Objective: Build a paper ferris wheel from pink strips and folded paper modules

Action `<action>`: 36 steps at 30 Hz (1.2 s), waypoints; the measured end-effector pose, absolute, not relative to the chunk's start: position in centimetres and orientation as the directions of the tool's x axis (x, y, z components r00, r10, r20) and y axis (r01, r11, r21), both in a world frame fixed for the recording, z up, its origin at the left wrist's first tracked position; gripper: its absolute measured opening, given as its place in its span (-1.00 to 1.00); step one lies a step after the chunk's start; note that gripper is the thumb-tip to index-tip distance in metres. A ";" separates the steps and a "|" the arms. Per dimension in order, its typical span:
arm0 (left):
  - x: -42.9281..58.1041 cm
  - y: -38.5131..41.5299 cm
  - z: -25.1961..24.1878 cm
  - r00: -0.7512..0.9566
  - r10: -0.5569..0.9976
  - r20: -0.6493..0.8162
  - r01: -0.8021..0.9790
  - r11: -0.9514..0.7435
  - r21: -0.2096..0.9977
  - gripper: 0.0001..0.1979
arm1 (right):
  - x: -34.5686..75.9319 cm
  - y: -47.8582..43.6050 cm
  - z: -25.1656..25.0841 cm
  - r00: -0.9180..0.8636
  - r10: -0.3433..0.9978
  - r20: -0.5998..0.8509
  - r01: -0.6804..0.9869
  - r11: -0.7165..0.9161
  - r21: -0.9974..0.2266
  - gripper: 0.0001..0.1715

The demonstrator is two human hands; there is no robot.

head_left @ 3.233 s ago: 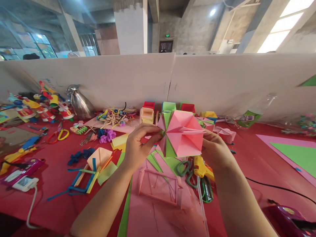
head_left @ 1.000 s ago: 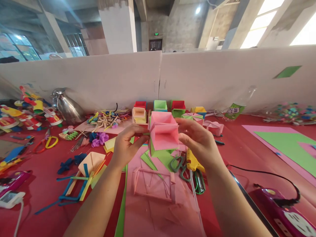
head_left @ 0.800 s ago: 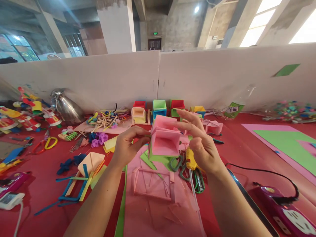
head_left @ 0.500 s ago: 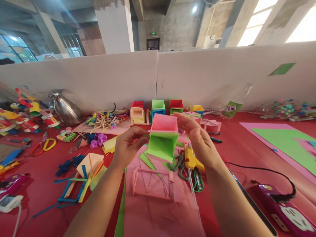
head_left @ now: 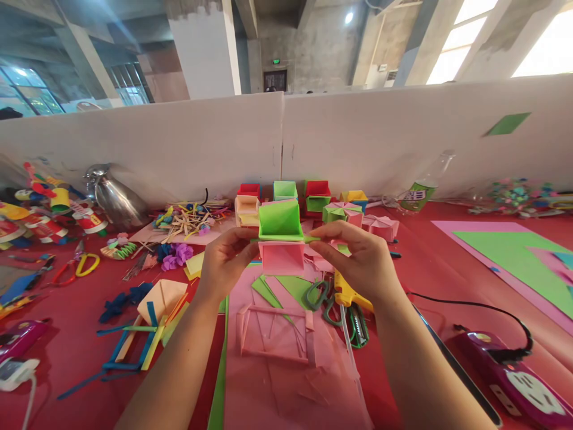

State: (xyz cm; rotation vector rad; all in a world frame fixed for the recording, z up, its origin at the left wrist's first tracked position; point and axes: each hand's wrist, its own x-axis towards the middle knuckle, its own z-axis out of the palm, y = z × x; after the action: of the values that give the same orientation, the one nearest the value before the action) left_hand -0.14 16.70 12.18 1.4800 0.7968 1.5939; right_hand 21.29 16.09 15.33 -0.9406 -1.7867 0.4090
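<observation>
I hold a folded paper piece (head_left: 281, 239) above the red table (head_left: 80, 334), green pocket on top and pink pocket below. My left hand (head_left: 226, 263) pinches its left edge with thumb and fingers. My right hand (head_left: 362, 260) pinches its right edge. Under my hands lie a pink paper sheet (head_left: 286, 382) with a pink folded frame (head_left: 274, 332), green paper scraps (head_left: 286, 289), green scissors (head_left: 320, 297) and a yellow glue gun (head_left: 351, 294).
Small coloured paper boxes (head_left: 286, 194) stand along the white partition (head_left: 179, 149). A metal kettle (head_left: 114, 197), craft sticks (head_left: 188, 218), scissors (head_left: 74, 267) and paper strips (head_left: 138, 340) crowd the left. A purple power strip (head_left: 521, 388) with black cable and large green and pink sheets (head_left: 519, 257) lie right.
The paper piece went from a flat pink-and-green pinwheel to a boxy form, then flipped so green is on top and pink below. Both hands stayed on its sides.
</observation>
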 end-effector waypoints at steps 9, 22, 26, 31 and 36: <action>-0.4 17.1 12.1 0.084 0.879 0.469 -0.104 -0.460 0.882 -0.74 | 21.3 16.1 15.5 -0.200 0.814 0.545 0.401 0.576 -0.713 -0.82; -2.0 11.6 7.8 0.036 0.986 0.164 0.015 -0.165 0.986 -0.81 | 21.4 10.6 12.2 -0.381 0.863 0.331 0.464 0.488 -0.740 -0.77; -1.8 10.6 5.5 -0.010 0.992 0.129 0.061 -0.128 0.990 -0.82 | 20.7 9.3 10.2 -0.328 0.870 0.368 0.533 0.492 -0.688 -0.75; -1.6 9.5 4.6 -0.006 0.980 0.199 0.225 -0.193 0.955 -0.85 | 20.0 9.0 8.2 -0.292 0.849 0.441 0.602 0.521 -0.605 -0.87; -1.9 8.7 4.6 -0.026 0.956 0.292 0.247 -0.277 0.929 -0.84 | 19.9 8.8 7.1 -0.284 0.836 0.470 0.610 0.536 -0.584 -0.90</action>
State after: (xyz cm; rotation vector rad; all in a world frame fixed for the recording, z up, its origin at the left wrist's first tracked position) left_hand -1.87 8.70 4.55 1.5814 1.2862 1.3475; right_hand 19.91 8.79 7.11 -1.1696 -2.0077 0.3743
